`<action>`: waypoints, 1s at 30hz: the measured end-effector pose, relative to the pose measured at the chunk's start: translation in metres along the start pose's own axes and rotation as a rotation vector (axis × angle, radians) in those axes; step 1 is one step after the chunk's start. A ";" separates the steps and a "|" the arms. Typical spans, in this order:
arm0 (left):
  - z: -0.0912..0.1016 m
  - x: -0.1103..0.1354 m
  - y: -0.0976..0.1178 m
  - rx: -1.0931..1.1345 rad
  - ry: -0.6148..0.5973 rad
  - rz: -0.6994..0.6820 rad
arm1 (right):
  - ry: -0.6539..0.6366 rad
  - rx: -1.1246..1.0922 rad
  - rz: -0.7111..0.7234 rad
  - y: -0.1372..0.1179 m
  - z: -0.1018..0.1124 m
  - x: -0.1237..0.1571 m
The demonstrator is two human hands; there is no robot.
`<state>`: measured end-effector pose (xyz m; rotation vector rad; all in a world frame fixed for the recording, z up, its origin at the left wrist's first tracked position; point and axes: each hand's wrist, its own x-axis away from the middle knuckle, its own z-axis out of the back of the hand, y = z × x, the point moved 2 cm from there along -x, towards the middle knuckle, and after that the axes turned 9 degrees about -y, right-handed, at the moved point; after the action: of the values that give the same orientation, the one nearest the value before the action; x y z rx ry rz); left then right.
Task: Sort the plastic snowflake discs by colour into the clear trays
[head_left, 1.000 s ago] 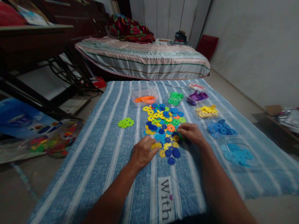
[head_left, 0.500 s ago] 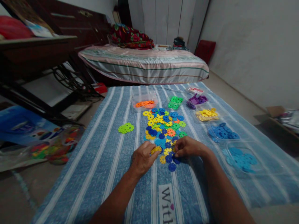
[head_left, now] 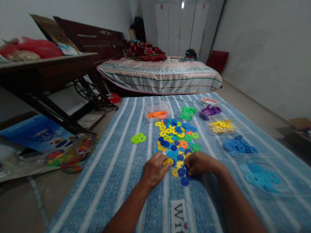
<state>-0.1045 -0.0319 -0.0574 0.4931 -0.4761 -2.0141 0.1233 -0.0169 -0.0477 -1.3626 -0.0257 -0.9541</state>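
Note:
A pile of flat, flower-shaped plastic discs (head_left: 176,139) in yellow, blue, green and orange lies on a blue striped cloth (head_left: 116,174). My left hand (head_left: 155,170) rests at the pile's near left edge, fingers curled on a yellow disc (head_left: 167,161). My right hand (head_left: 200,163) sits at the near right edge, fingers bent down onto dark blue discs (head_left: 183,171). What the right fingers pinch is hidden. A small cluster of lime discs (head_left: 138,138) lies apart to the left.
Clear tubs hold sorted discs: orange (head_left: 157,114), green (head_left: 187,113), purple (head_left: 210,111), yellow (head_left: 221,126), dark blue (head_left: 239,146), light blue (head_left: 262,177). A bed (head_left: 160,76) stands behind, a dark table (head_left: 46,69) at left, a bag of toys (head_left: 70,155) on the floor.
My right hand has pulled back from the pile's right side to its near edge, close to my left hand. The view has tilted upward, so everything sits lower in the frame.

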 end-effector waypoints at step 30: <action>0.004 -0.008 -0.008 0.070 -0.002 0.010 | 0.178 -0.242 0.067 0.014 -0.006 0.017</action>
<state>-0.1090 -0.0202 -0.0573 0.5312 -0.5510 -1.9933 0.1396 -0.0326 -0.0517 -1.4845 0.2765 -1.0430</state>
